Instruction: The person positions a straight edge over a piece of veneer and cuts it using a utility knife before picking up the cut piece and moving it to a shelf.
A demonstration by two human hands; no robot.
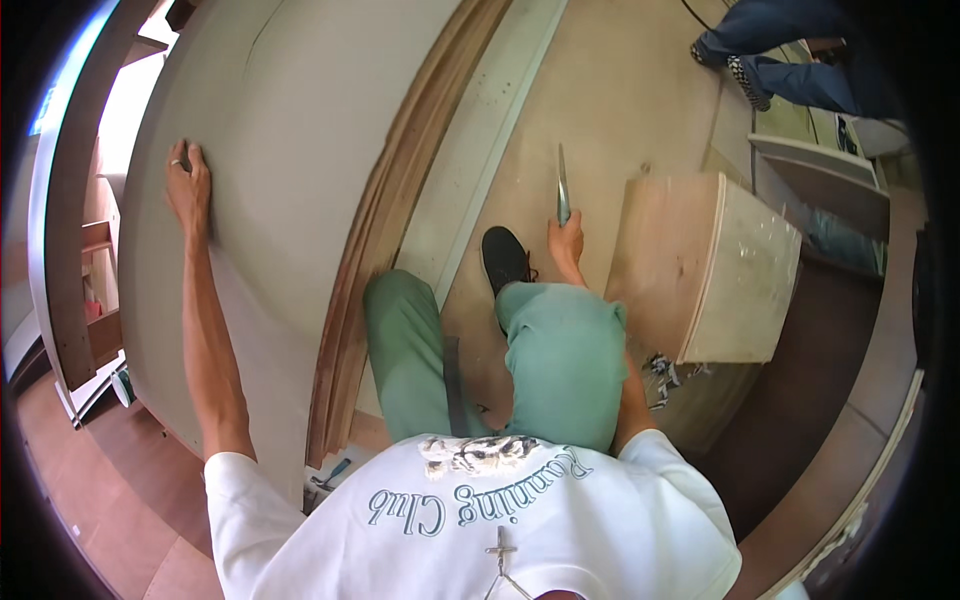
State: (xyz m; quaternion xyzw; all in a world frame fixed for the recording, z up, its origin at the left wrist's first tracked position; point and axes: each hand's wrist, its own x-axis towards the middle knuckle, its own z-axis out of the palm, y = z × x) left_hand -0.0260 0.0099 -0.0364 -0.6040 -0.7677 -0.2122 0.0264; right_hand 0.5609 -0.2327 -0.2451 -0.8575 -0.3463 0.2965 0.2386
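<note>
Two bare hands in play, left (188, 190) and right (566, 238)! One ring (177, 162), that's on the left; one blade (563, 185), that's in the right. Two green trouser legs (565, 365), one black shoe (503, 260) showing. One white shirt (640, 510), one cross (500, 548), one grey panel (300, 150), one box (665, 260). Top corner, one other person (790, 25): two blue legs (810, 85), two shoes (752, 85). Brown strips (385, 180) along the panel? Several, perhaps; too blurred to count.

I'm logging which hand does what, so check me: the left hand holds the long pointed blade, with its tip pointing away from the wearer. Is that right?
Not quite. The head view shows the long pointed blade in the right hand; the left hand is on the large grey board. The rest of your statement stands.
</note>
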